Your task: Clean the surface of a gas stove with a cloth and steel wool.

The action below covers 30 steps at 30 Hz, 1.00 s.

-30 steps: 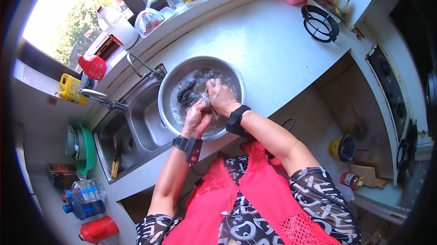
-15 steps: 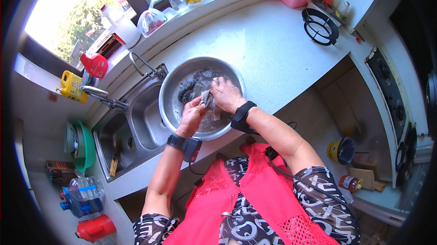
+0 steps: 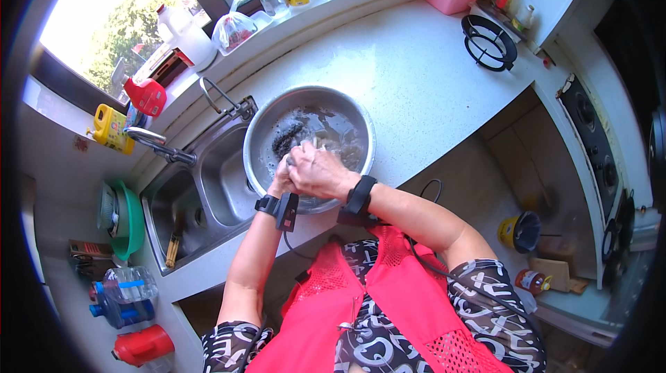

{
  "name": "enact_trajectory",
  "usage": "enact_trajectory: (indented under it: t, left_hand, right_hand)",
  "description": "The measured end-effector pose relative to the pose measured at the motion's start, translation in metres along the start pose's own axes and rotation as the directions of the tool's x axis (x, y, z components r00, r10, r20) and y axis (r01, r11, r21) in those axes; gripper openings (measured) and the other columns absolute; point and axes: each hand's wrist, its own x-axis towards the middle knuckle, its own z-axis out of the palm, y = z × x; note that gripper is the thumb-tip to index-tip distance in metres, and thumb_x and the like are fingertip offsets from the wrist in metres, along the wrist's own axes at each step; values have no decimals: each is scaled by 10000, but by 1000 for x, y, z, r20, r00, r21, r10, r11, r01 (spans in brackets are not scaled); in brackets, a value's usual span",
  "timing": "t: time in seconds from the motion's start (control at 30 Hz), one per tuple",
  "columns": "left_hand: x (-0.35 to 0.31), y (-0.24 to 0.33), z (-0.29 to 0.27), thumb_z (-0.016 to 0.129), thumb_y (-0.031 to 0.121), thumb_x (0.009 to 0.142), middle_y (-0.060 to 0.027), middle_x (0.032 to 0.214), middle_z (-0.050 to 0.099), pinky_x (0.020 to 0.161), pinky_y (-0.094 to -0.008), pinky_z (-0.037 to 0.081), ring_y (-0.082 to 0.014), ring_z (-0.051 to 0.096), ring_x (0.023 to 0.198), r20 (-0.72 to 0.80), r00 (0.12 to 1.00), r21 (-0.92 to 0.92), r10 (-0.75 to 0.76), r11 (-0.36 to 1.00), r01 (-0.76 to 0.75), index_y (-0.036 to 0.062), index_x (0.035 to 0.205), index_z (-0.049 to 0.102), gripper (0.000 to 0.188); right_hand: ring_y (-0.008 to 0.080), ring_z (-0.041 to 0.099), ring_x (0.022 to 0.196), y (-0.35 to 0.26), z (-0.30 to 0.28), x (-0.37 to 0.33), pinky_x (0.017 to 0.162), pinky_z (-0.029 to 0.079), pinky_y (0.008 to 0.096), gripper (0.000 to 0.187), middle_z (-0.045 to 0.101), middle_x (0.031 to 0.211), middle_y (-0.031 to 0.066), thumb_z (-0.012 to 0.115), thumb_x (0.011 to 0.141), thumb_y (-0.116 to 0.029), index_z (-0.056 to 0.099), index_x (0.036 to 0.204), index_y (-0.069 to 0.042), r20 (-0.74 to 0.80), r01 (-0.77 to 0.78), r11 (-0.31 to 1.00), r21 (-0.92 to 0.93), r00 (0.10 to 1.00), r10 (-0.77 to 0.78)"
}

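Nearest the camera, a bright pink mesh-panelled vest (image 3: 312, 314) covers a black-and-white patterned top. Beyond it, both wrists wear black straps, and the right hand (image 3: 318, 170) presses over the left hand (image 3: 280, 179) above a wide, round, grey metal basin (image 3: 261, 123). The right fingers curl against the left hand, hiding most of it; whether either one grips anything cannot be told. A pale, wet, cloth-like piece (image 3: 320, 143) shows in the basin just past the right knuckles, partly covered by them. A dark, clumped, mesh-like bundle (image 3: 284, 141) lies left of it in cloudy water.

Left of the basin is a double-bowl stainless-steel sink (image 3: 220, 177), with thin, light-brown sticks (image 3: 173, 251) in its left bowl. Farther across the white speckled countertop (image 3: 402, 96) stand a black, round metal stand (image 3: 509, 47) and a pink rectangular plastic basket (image 3: 444, 2). A white plastic jug (image 3: 198, 50) stands by the window, with green foliage (image 3: 135, 37) outside.
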Motion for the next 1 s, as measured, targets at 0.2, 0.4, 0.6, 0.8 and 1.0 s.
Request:
enact_trajectory:
  t: [0.2, 0.4, 0.6, 0.8, 1.0]
  left_hand:
    - [-3, -5, 64, 424, -36, 881, -108, 1150, 630, 879, -386, 529, -232, 630, 1018, -275, 961, -96, 15, 994, -43, 31, 1212, 561, 364]
    - [-5, -6, 13, 516, 117, 939, -127, 1062, 653, 885, -388, 529, -242, 645, 960, -280, 960, -123, 12, 991, -48, 5, 1098, 607, 215]
    - [-6, -5, 55, 434, -76, 873, -122, 1111, 624, 904, -362, 513, -225, 626, 970, -265, 963, -155, -53, 988, 12, 1, 1154, 559, 318]
    - [-3, -5, 14, 516, 65, 928, -118, 1020, 649, 855, -372, 533, -219, 636, 941, -286, 957, -140, -42, 990, 2, 14, 1071, 607, 177]
    - [-8, -3, 47, 507, 52, 897, -73, 1017, 645, 755, -252, 529, -116, 626, 847, -250, 968, 76, 28, 997, -9, 18, 1146, 581, 262]
  right_hand:
    - [397, 642, 861, 65, -4, 22, 745, 560, 439, 291, 543, 1036, 262, 511, 888, -192, 528, 1027, 64, -160, -150, 959, -240, 981, 113]
    - [434, 627, 849, 14, 22, 1, 714, 555, 464, 232, 534, 1023, 294, 487, 874, -135, 473, 1034, 33, -191, 204, 979, 1, 961, -200]
    - [387, 634, 829, 72, 9, 15, 674, 555, 457, 221, 533, 996, 238, 466, 899, -114, 474, 1077, 16, -206, -192, 964, -184, 966, 153]
    - [418, 630, 897, 16, 27, -3, 773, 552, 453, 394, 522, 1125, 317, 552, 820, -126, 478, 1154, 70, -176, 82, 994, -78, 980, -95]
    - [408, 649, 907, 52, 15, 12, 742, 569, 457, 386, 452, 1215, 350, 518, 869, -79, 429, 1212, 73, -71, -176, 966, -189, 984, 166]
